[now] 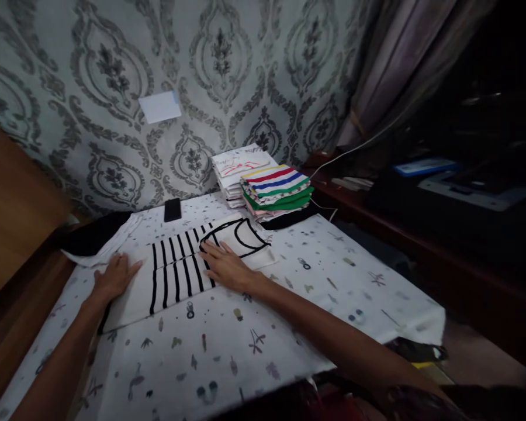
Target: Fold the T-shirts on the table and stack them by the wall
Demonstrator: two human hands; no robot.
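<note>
A white garment with black stripes (170,280) lies flat and folded lengthwise on the patterned cloth of the table (280,327). Its black-trimmed neckline end points to the right. My left hand (115,276) rests on the garment's left end, fingers spread. Near the neckline, my right hand (223,266) lies flat on the striped part, fingers stretched out. Neither hand grips anything.
Behind on the right stand stacks of folded clothes, one white (232,175), one topped with colored stripes (276,181). A black phone (172,210) lies near the wall. Black and white cloth (100,237) lies back left. A cable (359,143) hangs at right.
</note>
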